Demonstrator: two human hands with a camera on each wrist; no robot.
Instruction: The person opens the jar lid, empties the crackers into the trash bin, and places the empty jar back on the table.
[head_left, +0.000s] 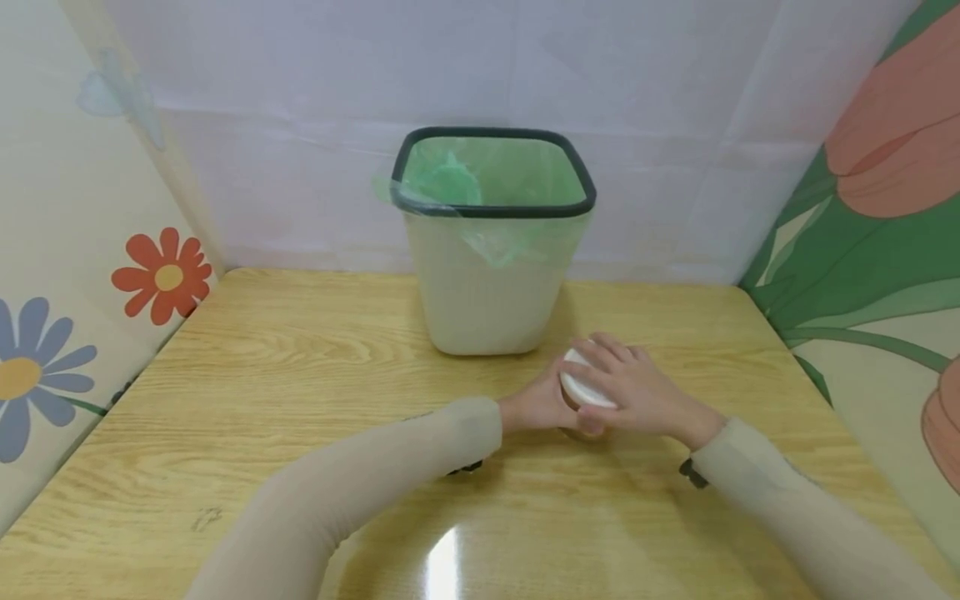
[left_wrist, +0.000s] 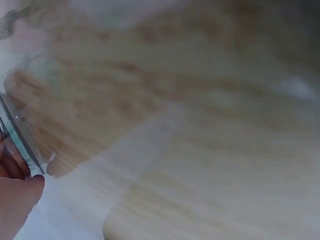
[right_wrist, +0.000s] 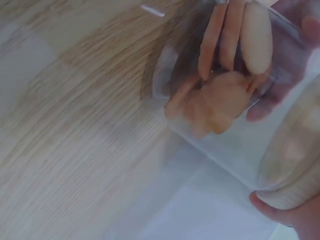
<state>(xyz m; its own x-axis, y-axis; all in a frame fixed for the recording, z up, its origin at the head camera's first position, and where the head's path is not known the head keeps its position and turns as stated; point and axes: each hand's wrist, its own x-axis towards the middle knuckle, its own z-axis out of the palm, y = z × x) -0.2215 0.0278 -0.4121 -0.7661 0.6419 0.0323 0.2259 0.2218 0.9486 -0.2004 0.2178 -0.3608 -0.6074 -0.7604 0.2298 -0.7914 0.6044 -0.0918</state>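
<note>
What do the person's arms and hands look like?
Left sleeve: long, pale beige, ending near the wrist; right sleeve matches. Left hand and right hand both ungloved. A small dark piece shows beneath each sleeve's end, too small to identify.

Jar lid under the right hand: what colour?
White. The jar lid shows best in the head view.

Clad in a plain, cream, long left sleeve (head_left: 367,471), creased at the bend, and a matching right sleeve (head_left: 787,487); fitted beneath each cuff (head_left: 486,427) with a small dark attachment (head_left: 694,473), perhaps a camera mount, too small to tell.
</note>
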